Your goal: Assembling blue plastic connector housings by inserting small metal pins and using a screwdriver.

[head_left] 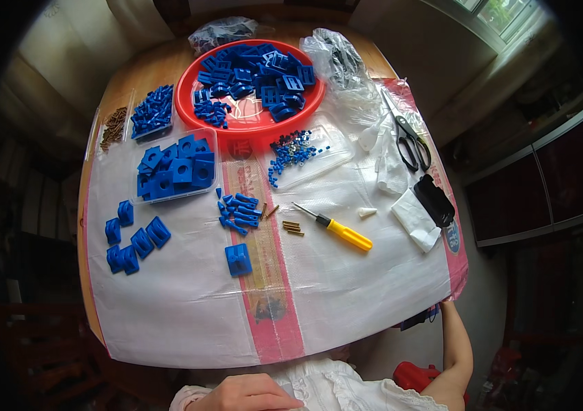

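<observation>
My left hand [253, 392] is low at the bottom edge, against the white lace garment. Its fingers are curled together; whatever they hold, if anything, is hidden. My right arm [459, 349] reaches past the table's near right corner, and its hand is out of sight there. Nearest on the cloth is one blue curved block [238, 260]. Above it lie a cluster of small blue tapered pegs [242, 214] and several brass screws [293, 228]. A yellow-handled screwdriver [346, 233] points up and left. More blue curved blocks [142, 241] sit at the left.
A red basin [183, 103] full of blue parts stands at the back. Left of it are clear tubs [212, 168] of blue pieces and a box of screws [114, 129]. Small blue bits [291, 152] lie on a clear lid. Scissors [413, 147] and a black case [434, 201] lie right.
</observation>
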A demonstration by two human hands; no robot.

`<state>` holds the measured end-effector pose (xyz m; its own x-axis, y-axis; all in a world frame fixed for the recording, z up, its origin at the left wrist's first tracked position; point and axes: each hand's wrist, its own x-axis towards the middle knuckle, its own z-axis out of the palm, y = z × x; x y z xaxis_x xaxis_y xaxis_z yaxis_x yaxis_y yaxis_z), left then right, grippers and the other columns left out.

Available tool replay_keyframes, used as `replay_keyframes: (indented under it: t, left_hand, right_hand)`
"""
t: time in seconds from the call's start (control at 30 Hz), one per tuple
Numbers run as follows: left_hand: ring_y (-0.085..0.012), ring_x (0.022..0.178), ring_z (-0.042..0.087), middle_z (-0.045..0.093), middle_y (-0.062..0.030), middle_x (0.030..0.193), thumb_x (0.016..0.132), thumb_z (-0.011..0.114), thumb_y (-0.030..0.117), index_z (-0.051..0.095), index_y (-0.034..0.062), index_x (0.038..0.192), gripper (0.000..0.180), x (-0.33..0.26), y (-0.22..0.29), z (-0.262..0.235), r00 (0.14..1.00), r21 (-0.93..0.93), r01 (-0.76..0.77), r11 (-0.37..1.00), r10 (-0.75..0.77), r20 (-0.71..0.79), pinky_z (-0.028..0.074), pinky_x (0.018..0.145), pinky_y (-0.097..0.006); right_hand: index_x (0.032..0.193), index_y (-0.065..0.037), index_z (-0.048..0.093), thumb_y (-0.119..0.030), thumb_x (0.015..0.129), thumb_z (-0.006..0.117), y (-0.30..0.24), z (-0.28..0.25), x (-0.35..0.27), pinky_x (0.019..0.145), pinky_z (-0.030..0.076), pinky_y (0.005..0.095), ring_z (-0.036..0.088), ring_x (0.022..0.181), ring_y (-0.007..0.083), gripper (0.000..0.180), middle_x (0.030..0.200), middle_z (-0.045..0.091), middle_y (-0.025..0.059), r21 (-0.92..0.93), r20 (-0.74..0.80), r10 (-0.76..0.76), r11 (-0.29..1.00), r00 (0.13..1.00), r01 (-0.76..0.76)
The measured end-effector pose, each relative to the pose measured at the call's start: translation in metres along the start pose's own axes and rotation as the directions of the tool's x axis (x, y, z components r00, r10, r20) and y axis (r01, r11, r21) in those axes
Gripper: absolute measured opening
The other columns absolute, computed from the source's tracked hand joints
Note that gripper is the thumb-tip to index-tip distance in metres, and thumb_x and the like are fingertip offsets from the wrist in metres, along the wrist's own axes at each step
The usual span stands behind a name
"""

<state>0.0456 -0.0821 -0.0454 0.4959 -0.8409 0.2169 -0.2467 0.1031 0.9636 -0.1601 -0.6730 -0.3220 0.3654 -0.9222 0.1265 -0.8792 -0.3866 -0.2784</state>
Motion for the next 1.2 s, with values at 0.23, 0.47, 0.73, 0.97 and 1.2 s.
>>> replay_keyframes:
  t: [0.23,0.47,0.73,0.97,1.2]
  left_hand:
    - [-0.0239,0.081,0.071,0.074,-0.0125,0.093,0.084,0.077,-0.006,0.076,-0.0023,0.108,0.024,-0.022,-0.013,0.007,0.987,-0.126,0.161,0.979,-0.156,0.046,0.056,0.07,-0.031]
    - [-0.0248,0.081,0.072,0.075,-0.013,0.094,0.08,0.077,-0.009,0.077,-0.0021,0.107,0.027,-0.021,-0.012,0.005,0.985,-0.099,0.169,0.981,-0.166,0.036,0.056,0.07,-0.031]
    - [-0.0254,0.083,0.072,0.075,-0.0128,0.094,0.08,0.076,-0.009,0.077,-0.0014,0.107,0.028,-0.012,-0.015,0.006,0.978,-0.075,0.195,0.978,-0.189,0.084,0.056,0.072,-0.032]
    - [-0.0248,0.083,0.072,0.076,-0.0123,0.093,0.08,0.077,-0.009,0.077,-0.0009,0.106,0.027,-0.012,-0.013,0.01,0.979,-0.057,0.204,0.977,-0.203,0.033,0.056,0.071,-0.032]
    - [-0.024,0.083,0.072,0.076,-0.0117,0.094,0.081,0.076,-0.008,0.077,0.0,0.106,0.026,-0.008,-0.012,0.013,0.981,-0.061,0.183,0.981,-0.178,0.078,0.056,0.071,-0.031]
  right_hand:
    - [0.118,-0.001,0.067,-0.014,0.073,0.076,-0.01,0.002,0.019,0.1,0.047,0.0532,0.061,0.114,0.0453,0.048,0.116,0.066,0.0252,-0.087,0.101,0.012,0.996,0.995,-0.003]
    - [0.12,0.0,0.066,-0.015,0.072,0.077,-0.011,0.003,0.024,0.103,0.045,0.0538,0.06,0.117,0.0447,0.052,0.119,0.065,0.0254,-0.125,0.156,-0.018,0.991,0.988,0.038]
    - [0.122,0.0,0.064,-0.017,0.072,0.078,0.01,-0.01,0.016,0.106,0.043,0.0545,0.058,0.121,0.0441,0.055,0.123,0.063,0.0256,-0.11,0.183,-0.293,0.942,0.938,0.316]
    - [0.129,0.001,0.059,-0.017,0.07,0.079,0.039,-0.05,-0.073,0.111,0.038,0.0556,0.053,0.127,0.0435,0.064,0.128,0.061,0.0246,0.032,0.488,-0.728,0.567,0.482,0.823]
    - [0.137,-0.001,0.052,-0.02,0.067,0.08,0.043,-0.04,-0.121,0.116,0.032,0.0545,0.047,0.134,0.0417,0.078,0.136,0.056,0.022,-0.078,0.554,-0.669,0.551,0.496,0.831]
